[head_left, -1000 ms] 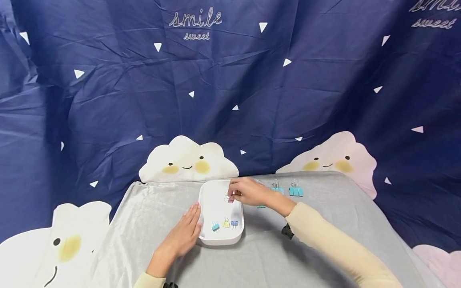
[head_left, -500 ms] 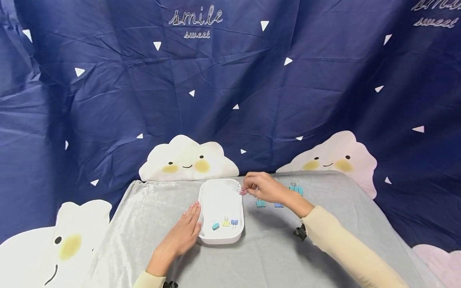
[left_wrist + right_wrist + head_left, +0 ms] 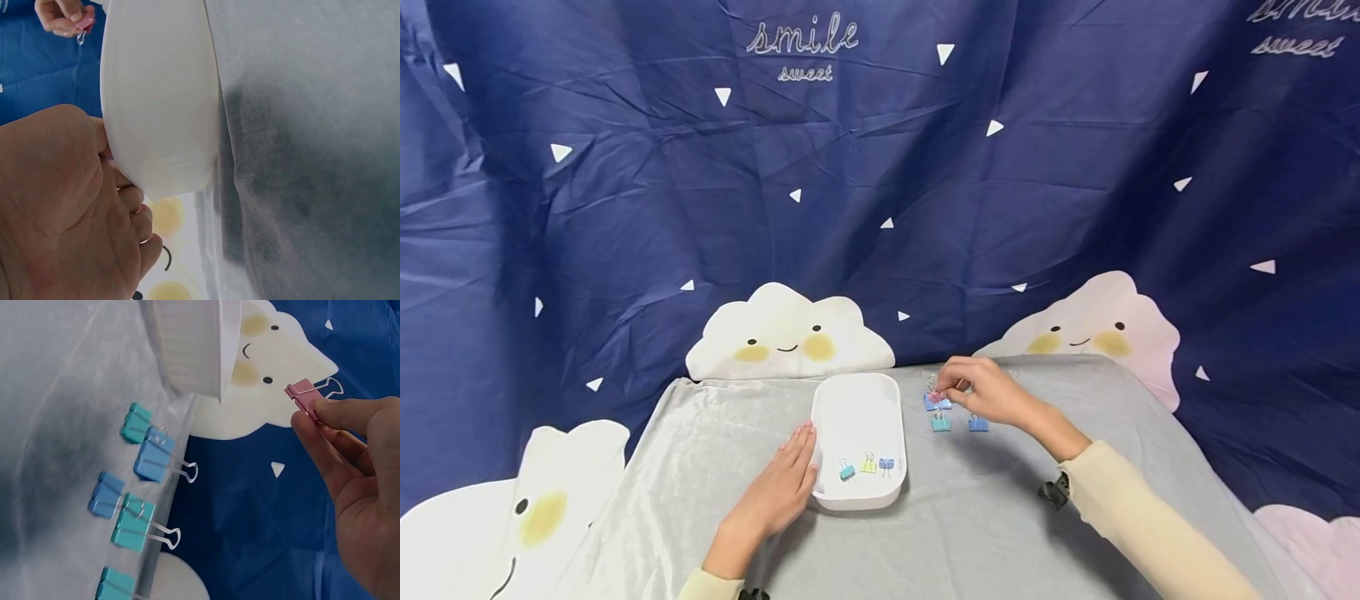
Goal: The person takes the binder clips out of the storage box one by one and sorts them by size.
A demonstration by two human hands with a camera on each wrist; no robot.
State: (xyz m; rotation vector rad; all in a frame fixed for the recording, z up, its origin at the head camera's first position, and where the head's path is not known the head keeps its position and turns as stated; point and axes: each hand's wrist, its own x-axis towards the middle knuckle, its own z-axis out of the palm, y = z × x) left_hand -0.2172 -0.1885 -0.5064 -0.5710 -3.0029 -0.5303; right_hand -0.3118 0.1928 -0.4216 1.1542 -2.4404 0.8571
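We pinch pink clip (image 3: 305, 395) in right grip (image 3: 988, 392), apart to right of white tray (image 3: 856, 421); our left grip (image 3: 777, 487), fingers extended, touches tray's left side

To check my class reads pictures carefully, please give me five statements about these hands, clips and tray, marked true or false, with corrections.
1. The right hand pinches a pink clip. True.
2. The left hand grips a yellow clip. False: the left hand touches the white tray and grips no clip.
3. In the tray, the yellow clip lies between a teal clip and a blue clip. True.
4. The tray stands on a red cloth. False: the cloth is gray.
5. The tray holds no pink clip. True.
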